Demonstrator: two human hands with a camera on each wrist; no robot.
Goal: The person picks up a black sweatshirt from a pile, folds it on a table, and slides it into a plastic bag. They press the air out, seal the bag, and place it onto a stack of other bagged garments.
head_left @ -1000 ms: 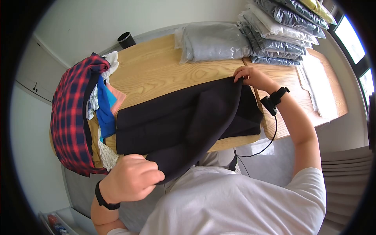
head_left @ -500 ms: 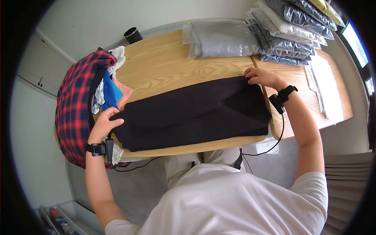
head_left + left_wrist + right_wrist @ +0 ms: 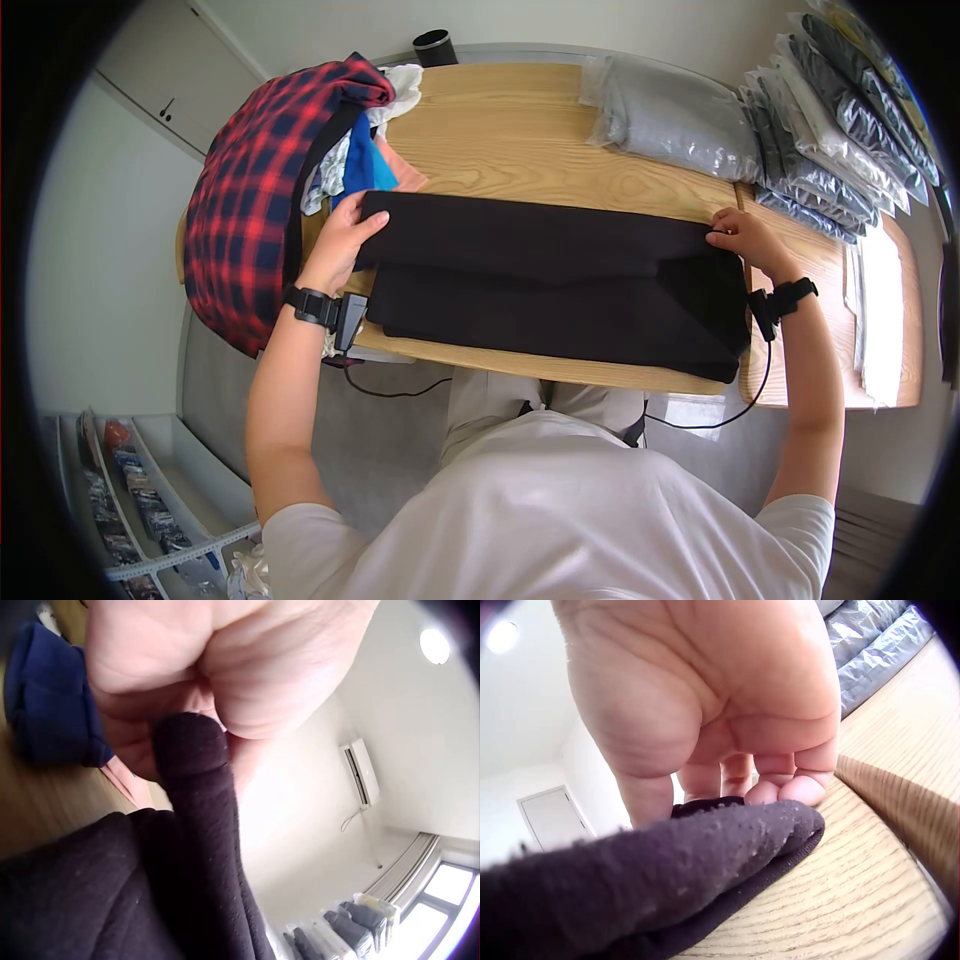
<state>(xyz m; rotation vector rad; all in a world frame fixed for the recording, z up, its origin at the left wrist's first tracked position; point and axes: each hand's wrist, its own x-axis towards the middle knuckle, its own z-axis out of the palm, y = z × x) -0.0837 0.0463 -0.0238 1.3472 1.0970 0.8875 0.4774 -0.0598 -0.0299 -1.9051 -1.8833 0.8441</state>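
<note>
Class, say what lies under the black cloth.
The table, its wood showing in front and beyond, is under the black cloth; the covered part cannot be seen.

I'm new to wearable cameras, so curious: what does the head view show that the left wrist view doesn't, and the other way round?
Only the head view shows the black bin and the right hand. Only the left wrist view shows the white air conditioner and the round ceiling light. Both show the left hand holding the black cloth, and the stack of plastic-bagged items.
</note>
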